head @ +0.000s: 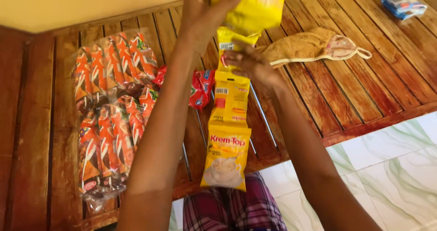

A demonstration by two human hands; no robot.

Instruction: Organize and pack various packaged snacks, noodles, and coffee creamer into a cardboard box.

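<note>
Wooden slats of the tabletop run under me, pale tile beyond. My left hand pinches the top yellow sachet, my right hand grips the yellow sachet strip just below; its long axis hangs straight down toward my lap. Orange snack packs lie left, a cloth mask right.

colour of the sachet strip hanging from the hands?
Yellow, with red accents and a cup picture on the lowest sachet of the hanging sachet strip; head view.
</note>
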